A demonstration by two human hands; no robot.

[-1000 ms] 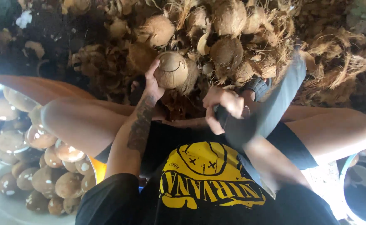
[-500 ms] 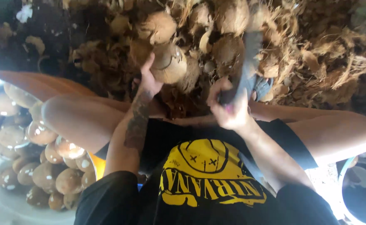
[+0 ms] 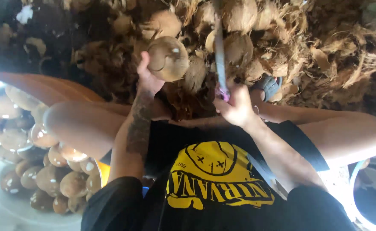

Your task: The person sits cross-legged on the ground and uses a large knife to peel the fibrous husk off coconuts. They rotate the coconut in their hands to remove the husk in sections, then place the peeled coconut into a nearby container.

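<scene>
My left hand (image 3: 147, 81), with a tattooed forearm, holds a round brown husked coconut (image 3: 168, 57) up in front of me. My right hand (image 3: 237, 107) grips the handle of a long dark blade (image 3: 220, 47). The blade stands nearly upright just to the right of the coconut, apart from it. Both hands are over a heap of coconut husk and fibre (image 3: 325, 55) between my spread knees. More unpeeled coconuts (image 3: 239, 47) lie in the heap behind the blade.
At the left, an orange basin (image 3: 46, 87) and a pale tub (image 3: 8, 209) hold several peeled, light brown coconuts (image 3: 46, 175). A grey sandal (image 3: 270, 85) rests by the husk heap. A blue-rimmed container (image 3: 374, 201) is at the lower right.
The blade swung from lying slanted at my right side up to nearly vertical beside the coconut. My right hand moved toward the middle. The left hand kept hold of the coconut.
</scene>
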